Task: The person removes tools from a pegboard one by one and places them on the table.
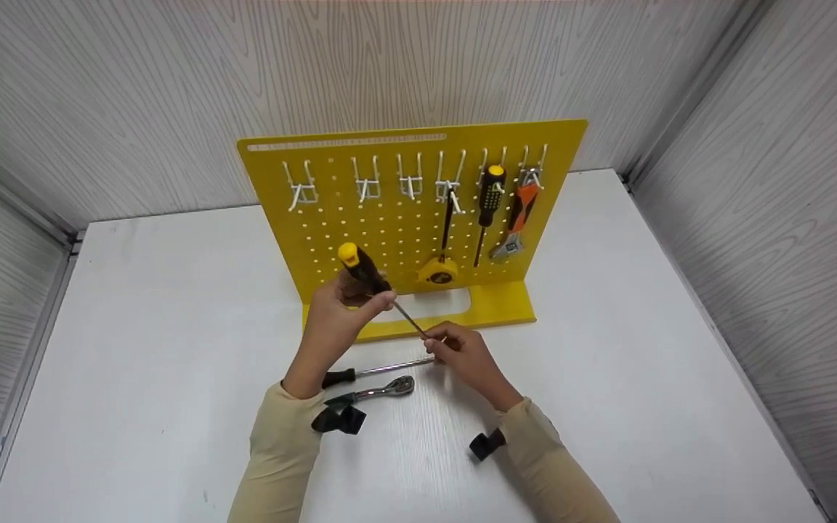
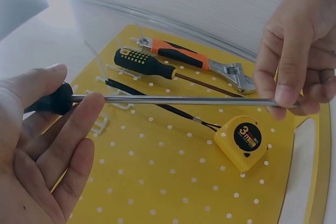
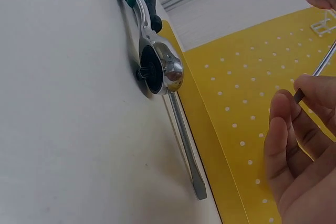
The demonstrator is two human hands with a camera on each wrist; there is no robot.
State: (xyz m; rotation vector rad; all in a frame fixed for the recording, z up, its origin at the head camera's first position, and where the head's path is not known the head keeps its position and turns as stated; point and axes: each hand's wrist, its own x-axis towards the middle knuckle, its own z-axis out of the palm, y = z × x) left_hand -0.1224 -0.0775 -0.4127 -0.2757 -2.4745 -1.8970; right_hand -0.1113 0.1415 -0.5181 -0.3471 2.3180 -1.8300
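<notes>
A screwdriver with a black handle and yellow end cap is held slanting in front of the yellow pegboard. The left hand grips its handle; in the left wrist view, that hand has the thumb and fingers around the black handle. At the other end, the right hand pinches the tip of the metal shaft between thumb and fingers. The right wrist view shows the right hand pinching the dark tip.
On the white table lie another screwdriver and a ratchet wrench, near the left forearm. The pegboard bears white hooks, a tape measure, a screwdriver and an orange adjustable wrench.
</notes>
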